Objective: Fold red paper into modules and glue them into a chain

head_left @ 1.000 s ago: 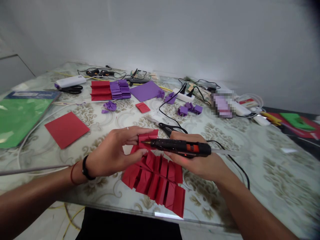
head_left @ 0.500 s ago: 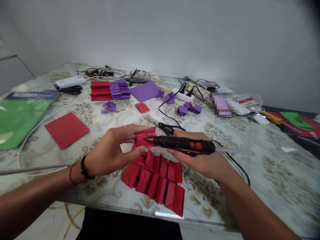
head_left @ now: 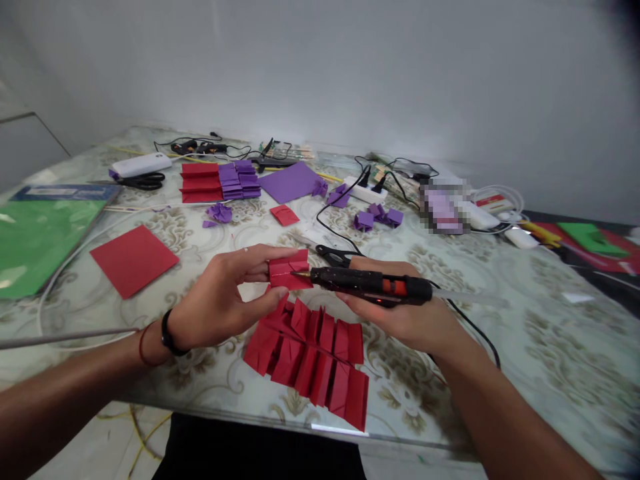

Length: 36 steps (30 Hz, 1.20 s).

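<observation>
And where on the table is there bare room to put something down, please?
Mostly bare tabletop lies right of the right hand; a smaller patch lies between the red square, crumpled purple piece and left hand. Crowded: near the glue gun and pleated red paper, and toward the wall, around the power strip.

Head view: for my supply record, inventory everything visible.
Long plastic glue gun: 1, black-orange, centre
Small folded paper: 1, red, centre
Pleated paper assembly: 1, red, front
Flat paper square: 1, red, left
Tiny creased paper: 1, red, middle
Pleated paper block: 1, red-purple, back left
Flat paper sheet: 1, purple, back
Folded paper shapes: several, purple, middle, back
Packaged paper: uncounted, green, left edge
Metal scissors: 2+, black-handled, centre, back left
Power strip: 1, white, back
Patterned table: 1, pale, underneath
Cables, other clutter: uncounted, mixed, scattered
Left hand: 1, bare, holding small folded paper
Right hand: 1, bare, holding glue gun
</observation>
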Motion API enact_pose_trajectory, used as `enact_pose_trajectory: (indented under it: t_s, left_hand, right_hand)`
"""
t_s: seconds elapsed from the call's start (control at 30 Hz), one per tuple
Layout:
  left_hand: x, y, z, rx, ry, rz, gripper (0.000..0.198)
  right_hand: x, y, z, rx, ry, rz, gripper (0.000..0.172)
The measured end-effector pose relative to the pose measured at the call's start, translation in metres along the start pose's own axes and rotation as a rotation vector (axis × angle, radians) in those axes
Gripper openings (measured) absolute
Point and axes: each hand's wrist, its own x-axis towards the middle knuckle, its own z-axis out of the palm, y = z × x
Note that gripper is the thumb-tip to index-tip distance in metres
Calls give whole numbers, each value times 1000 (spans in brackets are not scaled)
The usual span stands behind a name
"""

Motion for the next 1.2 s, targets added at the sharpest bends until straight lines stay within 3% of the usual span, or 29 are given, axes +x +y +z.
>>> enact_pose_trajectory:
  t_s: [0.3,0.77,1.2]
  left_hand:
    - [-1,-2,-2,-5,29,35,48]
    - [-1,-3,-4,-12,29,10,49]
    - [-1,0,-5,40,18,7,48]
  right_hand:
    - [-1,-1,-4,82,24,45,26]
    - [0,4,-6,43,55,-19,21]
    - [1,6,-4,-82,94,-144,33]
